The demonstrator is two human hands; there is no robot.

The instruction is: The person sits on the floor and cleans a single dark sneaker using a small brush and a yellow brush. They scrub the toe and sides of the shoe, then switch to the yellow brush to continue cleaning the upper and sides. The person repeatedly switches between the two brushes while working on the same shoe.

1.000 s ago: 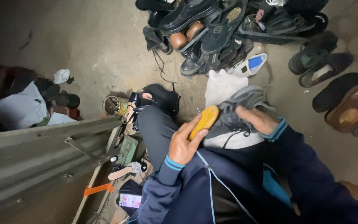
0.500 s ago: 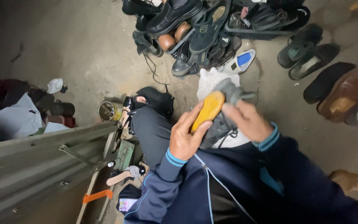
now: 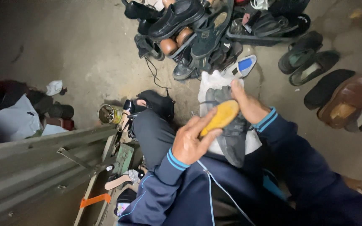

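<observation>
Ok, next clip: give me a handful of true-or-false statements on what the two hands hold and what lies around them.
1. The left hand holds a yellow-orange brush. True.
2. The right hand grips a grey shoe. True.
3. The brush lies on the floor, apart from the shoe. False: it is held in the left hand's fingers, up against the grey shoe.
4. A pile of shoes lies on the floor beyond the hands. True.
5. The round tin sits on the person's lap. False: it stands on the floor left of the knee.
6. The brown shoe is in the right hand. False: it lies on the floor at far right.
</observation>
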